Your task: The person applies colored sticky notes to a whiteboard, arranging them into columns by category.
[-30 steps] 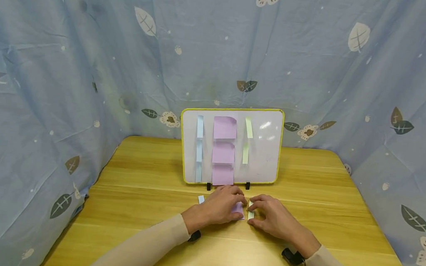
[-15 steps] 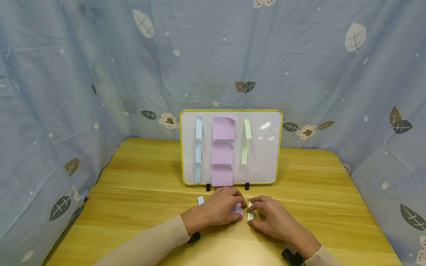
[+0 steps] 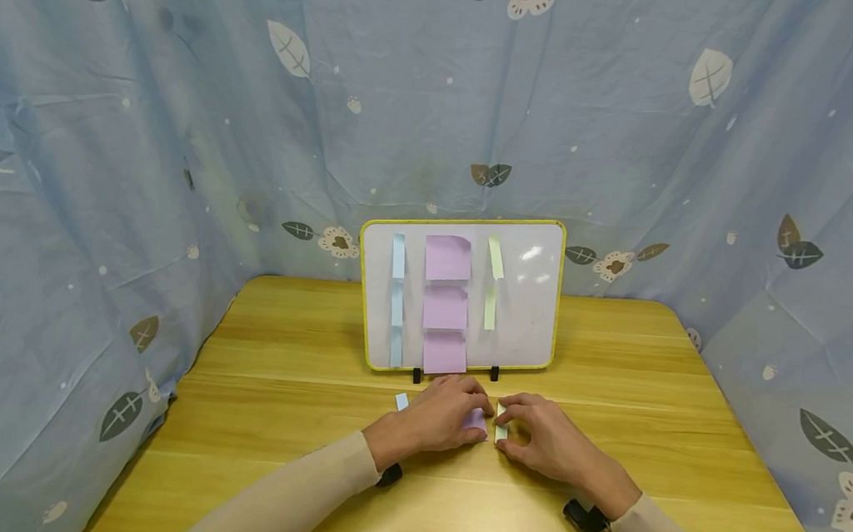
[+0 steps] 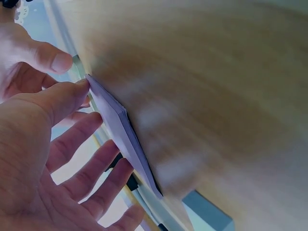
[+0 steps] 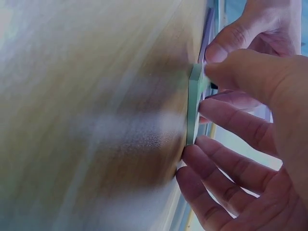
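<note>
My left hand (image 3: 441, 413) bends over a purple sticky note pad (image 3: 476, 420) lying on the table, thumb at its near corner and fingertips along it in the left wrist view. Just right of that, my right hand (image 3: 551, 439) spans a narrow pale green sticky note pad (image 3: 501, 432). The right wrist view has the thumb at one end of this green pad (image 5: 193, 106) and fingers towards the other. Partly hidden behind the left hand is a narrow light blue pad (image 3: 402, 400); the left wrist view shows its corner end (image 4: 207, 211).
Behind the hands stands a yellow-framed whiteboard (image 3: 530, 324) on small black feet. It bears a column of blue strips (image 3: 400, 255), a column of purple notes (image 3: 448, 257) and two green strips (image 3: 490, 307). Patterned blue curtains (image 3: 410, 89) surround the wooden table (image 3: 285, 347).
Both hands stay at the two pads. Only the head view shifts very slightly.
</note>
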Demonstrator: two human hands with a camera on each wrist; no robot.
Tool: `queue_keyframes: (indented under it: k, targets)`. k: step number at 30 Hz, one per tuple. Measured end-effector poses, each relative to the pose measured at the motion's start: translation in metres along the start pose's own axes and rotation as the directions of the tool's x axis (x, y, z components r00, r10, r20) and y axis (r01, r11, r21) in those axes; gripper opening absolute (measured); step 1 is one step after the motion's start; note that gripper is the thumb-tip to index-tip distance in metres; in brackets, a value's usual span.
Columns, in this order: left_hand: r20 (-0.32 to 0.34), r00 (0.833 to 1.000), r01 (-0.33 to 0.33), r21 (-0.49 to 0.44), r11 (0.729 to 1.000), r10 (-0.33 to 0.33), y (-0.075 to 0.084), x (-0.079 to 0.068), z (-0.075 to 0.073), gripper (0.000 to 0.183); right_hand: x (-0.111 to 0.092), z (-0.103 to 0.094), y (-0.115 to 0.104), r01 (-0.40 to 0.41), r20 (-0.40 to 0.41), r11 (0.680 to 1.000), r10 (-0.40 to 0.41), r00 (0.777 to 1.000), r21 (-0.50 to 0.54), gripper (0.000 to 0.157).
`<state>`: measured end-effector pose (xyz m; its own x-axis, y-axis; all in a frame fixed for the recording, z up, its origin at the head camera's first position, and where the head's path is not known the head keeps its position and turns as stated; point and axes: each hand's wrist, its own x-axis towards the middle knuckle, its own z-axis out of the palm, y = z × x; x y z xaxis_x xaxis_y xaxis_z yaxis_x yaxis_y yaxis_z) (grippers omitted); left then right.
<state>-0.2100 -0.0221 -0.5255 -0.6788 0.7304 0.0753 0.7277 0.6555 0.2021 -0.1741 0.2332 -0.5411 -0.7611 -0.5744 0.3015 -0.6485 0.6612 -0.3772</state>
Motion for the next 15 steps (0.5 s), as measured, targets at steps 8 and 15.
queue_keyframes:
  k: [8, 15]
  targets:
    - [-0.005, 1.000, 0.000, -0.005, 1.000, 0.000, -0.0011, 0.0015, 0.0009, 0.036, 0.0042, 0.0008, -0.0002, -0.055, 0.009, 0.998, 0.055, 0.998, 0.037, 0.011]
    - [-0.002, 0.999, 0.041, -0.011, 0.999, -0.041, 0.0061, 0.0076, -0.0009, 0.051, 0.0070, 0.0004, -0.0012, -0.090, -0.033, 0.994, 0.092, 0.995, 0.058, 0.013]
